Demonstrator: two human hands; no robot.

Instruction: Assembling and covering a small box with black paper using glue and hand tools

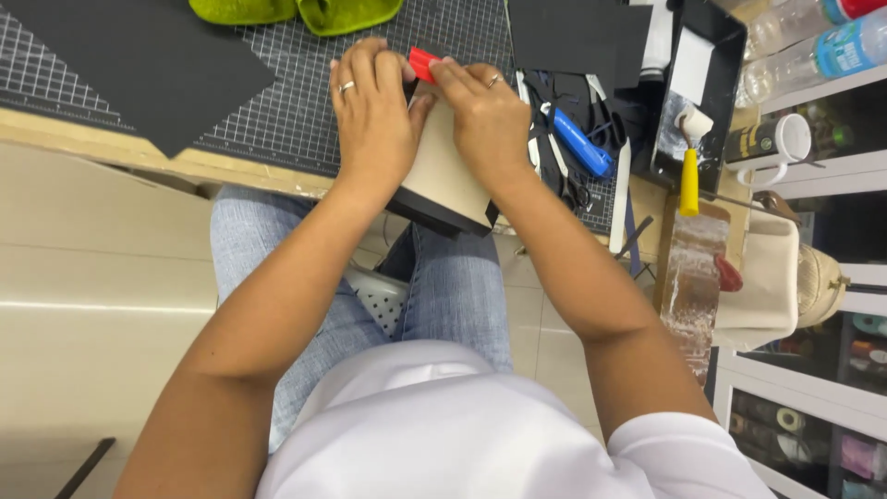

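A beige board with a black underside (447,185) juts over the near edge of the cutting mat (296,102). My left hand (371,115) lies flat on its left part, pressing it down. My right hand (487,115) rests on the board's upper right and pinches a small red tool (422,63) at the board's far edge. The fingertips of both hands meet around the red tool. Each hand wears a ring.
A large black sheet (139,65) lies at far left on the mat, another black sheet (577,35) at the far right. Scissors, a blue-handled tool (580,143), a yellow-handled roller (690,166), a black tray, a mug (771,143) and bottles crowd the right. Green cloth (296,11) lies at the far edge.
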